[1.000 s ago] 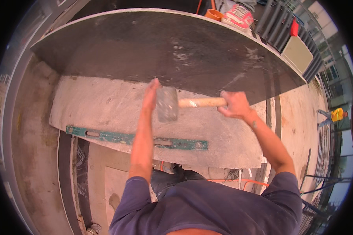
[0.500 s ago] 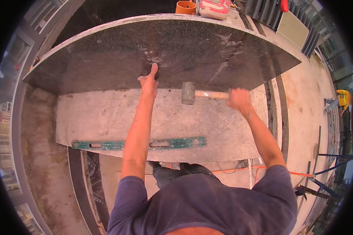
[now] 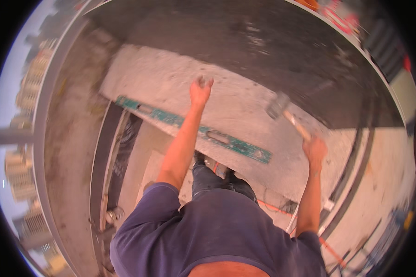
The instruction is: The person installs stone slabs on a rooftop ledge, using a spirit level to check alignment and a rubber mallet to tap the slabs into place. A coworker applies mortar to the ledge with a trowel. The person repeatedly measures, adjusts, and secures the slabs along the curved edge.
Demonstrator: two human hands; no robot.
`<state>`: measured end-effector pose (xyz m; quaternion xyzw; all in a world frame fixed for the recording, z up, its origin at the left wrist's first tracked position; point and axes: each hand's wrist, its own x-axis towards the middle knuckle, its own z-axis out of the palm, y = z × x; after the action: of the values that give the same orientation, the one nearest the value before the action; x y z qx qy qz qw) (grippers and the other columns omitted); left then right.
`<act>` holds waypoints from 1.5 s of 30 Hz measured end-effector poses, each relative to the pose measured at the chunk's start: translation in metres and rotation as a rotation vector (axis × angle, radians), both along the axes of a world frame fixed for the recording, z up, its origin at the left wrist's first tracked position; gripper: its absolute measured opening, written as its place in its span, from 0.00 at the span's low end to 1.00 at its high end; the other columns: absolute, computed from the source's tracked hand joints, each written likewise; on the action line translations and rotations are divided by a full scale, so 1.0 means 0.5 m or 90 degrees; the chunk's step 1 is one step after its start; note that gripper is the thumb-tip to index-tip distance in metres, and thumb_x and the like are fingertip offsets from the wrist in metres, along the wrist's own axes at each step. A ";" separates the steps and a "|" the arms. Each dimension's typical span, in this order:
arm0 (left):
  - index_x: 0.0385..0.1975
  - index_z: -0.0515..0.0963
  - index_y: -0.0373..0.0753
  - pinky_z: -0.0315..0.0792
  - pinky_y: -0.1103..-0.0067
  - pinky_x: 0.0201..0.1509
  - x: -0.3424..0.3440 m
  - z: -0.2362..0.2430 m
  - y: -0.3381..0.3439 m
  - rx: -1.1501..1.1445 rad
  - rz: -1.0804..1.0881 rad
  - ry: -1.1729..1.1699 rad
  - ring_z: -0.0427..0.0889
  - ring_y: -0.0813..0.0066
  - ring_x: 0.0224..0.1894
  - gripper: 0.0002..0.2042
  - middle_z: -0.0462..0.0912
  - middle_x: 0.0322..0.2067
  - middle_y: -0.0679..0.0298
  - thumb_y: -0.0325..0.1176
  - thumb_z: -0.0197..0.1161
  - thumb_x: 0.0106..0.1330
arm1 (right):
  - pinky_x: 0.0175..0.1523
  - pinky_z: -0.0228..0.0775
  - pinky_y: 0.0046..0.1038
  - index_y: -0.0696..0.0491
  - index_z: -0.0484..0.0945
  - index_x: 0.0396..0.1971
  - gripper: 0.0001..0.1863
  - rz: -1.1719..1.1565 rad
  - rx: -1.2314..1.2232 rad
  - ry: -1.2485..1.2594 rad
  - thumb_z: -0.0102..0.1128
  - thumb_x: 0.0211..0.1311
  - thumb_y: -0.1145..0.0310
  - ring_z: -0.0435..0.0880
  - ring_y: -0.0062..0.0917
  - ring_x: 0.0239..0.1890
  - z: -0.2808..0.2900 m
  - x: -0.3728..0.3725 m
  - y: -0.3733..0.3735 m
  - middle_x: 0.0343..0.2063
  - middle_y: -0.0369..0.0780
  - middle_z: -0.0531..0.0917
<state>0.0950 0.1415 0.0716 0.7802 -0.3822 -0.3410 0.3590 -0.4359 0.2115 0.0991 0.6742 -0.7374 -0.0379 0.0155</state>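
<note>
My right hand (image 3: 315,150) is wrapped round the wooden handle of a mallet (image 3: 278,106), whose grey head hangs over the right part of a pale stone slab (image 3: 164,69). My left hand (image 3: 200,91) is over the middle of that slab, fingers loosely curled and apart, holding nothing. Beyond both hands lies a dark polished panel (image 3: 208,32) with whitish smears and a light edge; the left hand is off it. A scuffed green spirit level (image 3: 242,148) rests along the slab's near side, partly behind my left forearm.
An orange cable (image 3: 275,208) runs along the ground near my legs. Dark strips (image 3: 356,161) lie to the right of the slab. At the far right edge are an orange container (image 3: 308,4) and a blurred red-and-white thing (image 3: 339,18). A railing (image 3: 39,161) curves along the left, with buildings beyond.
My left hand has come off the dark panel and drawn back over the pale slab. My right hand still holds the mallet, now tilted. The whole view has turned and shifted left.
</note>
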 end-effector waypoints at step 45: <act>0.55 0.70 0.33 0.85 0.72 0.52 0.390 0.599 -0.282 -0.665 0.248 -0.278 0.90 0.68 0.45 0.21 0.86 0.47 0.57 0.24 0.76 0.71 | 0.56 0.75 0.52 0.56 0.83 0.53 0.23 -0.185 -0.107 -0.215 0.54 0.69 0.54 0.79 0.52 0.54 -0.228 0.098 0.094 0.51 0.51 0.82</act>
<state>0.2900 0.0003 0.3710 0.6081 -0.4138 0.1326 0.6644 -0.3869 0.2584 -0.0148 0.5541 -0.8194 0.1352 -0.0576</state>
